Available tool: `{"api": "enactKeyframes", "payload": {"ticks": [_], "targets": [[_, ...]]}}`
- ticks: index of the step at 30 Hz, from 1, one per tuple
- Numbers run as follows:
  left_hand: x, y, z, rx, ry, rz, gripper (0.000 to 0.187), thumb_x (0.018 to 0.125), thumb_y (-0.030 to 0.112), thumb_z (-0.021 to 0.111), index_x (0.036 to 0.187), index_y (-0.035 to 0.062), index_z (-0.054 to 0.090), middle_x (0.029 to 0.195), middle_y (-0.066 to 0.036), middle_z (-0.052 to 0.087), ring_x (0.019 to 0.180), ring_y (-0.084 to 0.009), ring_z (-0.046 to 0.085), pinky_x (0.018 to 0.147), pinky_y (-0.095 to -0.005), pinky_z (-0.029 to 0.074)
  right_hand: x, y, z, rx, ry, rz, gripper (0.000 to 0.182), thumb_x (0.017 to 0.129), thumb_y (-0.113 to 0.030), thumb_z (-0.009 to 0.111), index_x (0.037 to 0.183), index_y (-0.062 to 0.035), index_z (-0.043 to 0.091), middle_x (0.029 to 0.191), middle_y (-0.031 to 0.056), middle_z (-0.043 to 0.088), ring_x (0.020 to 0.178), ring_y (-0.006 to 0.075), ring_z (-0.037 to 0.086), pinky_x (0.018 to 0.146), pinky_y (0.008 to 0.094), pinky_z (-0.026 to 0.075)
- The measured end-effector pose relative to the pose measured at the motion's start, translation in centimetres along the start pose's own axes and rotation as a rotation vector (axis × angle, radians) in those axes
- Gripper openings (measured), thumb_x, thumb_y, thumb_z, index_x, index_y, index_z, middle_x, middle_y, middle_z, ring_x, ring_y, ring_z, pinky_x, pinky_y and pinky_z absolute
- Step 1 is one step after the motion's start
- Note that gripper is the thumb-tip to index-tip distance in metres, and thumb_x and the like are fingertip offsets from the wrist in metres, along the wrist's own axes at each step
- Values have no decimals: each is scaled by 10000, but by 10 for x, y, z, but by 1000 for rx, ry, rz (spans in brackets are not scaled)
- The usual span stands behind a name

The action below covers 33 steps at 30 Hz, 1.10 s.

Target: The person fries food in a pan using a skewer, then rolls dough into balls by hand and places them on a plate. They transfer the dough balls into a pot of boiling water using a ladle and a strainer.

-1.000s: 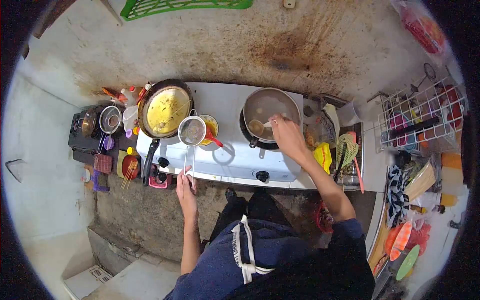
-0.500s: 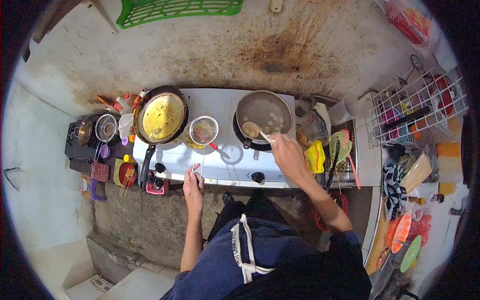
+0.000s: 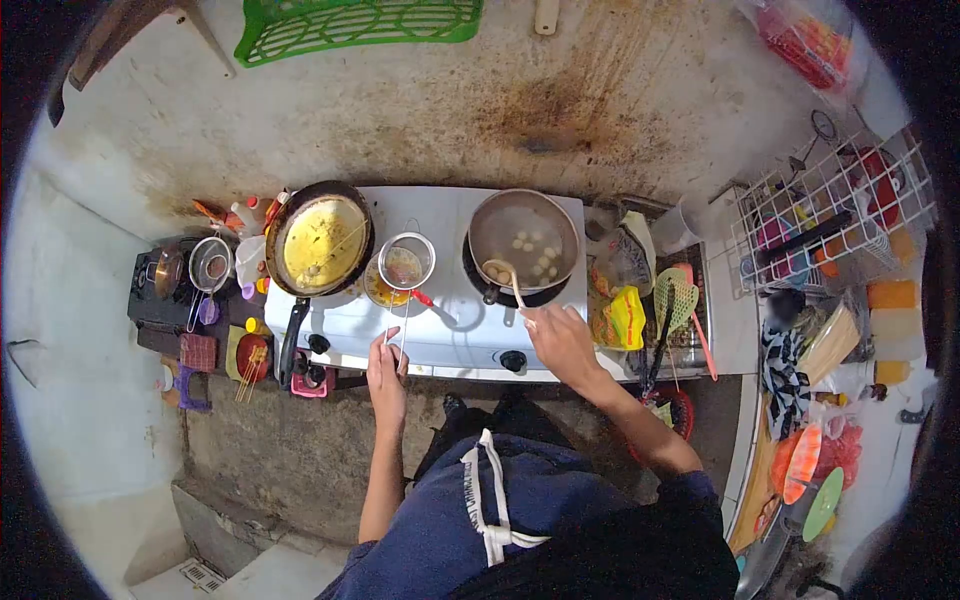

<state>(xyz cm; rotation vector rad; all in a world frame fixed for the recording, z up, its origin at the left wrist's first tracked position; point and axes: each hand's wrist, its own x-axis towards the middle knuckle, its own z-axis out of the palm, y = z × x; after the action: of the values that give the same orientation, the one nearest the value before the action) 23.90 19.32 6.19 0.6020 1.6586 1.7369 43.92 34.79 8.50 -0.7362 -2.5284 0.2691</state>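
Note:
My left hand is closed round the thin wire handle of a mesh strainer. The strainer is over a bowl with yellow-orange contents, which it partly covers. In my right hand is the handle of a ladle, its head at the near left inside edge of a pot. Several small pale balls sit in the pot's cloudy liquid, and a few brownish ones seem to lie in the ladle. To the left, a black frying pan holds yellow oil.
Both pans stand on a white stove with knobs in front. Right of it are a yellow packet, a green slotted turner and a white wire rack. Skewers and a small strainer lie left.
My right hand has drawn left and nearer my body, and the ladle's handle now points more toward me. The ladle has dropped slightly toward the pot's near edge. My left hand stays put.

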Motion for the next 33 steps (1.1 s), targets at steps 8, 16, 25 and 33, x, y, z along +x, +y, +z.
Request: {"api": "enactKeyframes", "payload": {"ticks": [8,16,25,33], "targets": [[3,-6,8,-28,-69,32,338,943,264,327,1121,3,448,620,50,284,532,-29,278,469,-169,217,4,24,6,146,110,144,145,838,-134,480,934,-39,534,739,108,559,692,270,536,610,362,401],[7,-26,40,64,-147,-20,307,944,225,322,1081,-21,445,639,48,276,564,-49,271,519,-192,255,10,79,4,616,240,661,211,907,-177,394,962,-13,513,650,68,545,597,146,521,571,298,411],[23,-46,77,130,-288,56,308,942,205,319,1080,-44,438,625,9,347,586,-83,339,565,-218,329,30,50,-55,584,260,615,212,906,-147,376,979,-25,534,674,51,528,633,120,506,600,258,402],[34,-33,97,90,-297,66,319,951,230,294,999,-37,463,606,15,319,569,-81,319,546,-221,315,13,34,-41,-61,58,-113,238,774,-80,543,1010,-78,575,798,49,599,720,204,548,628,328,411]]}}
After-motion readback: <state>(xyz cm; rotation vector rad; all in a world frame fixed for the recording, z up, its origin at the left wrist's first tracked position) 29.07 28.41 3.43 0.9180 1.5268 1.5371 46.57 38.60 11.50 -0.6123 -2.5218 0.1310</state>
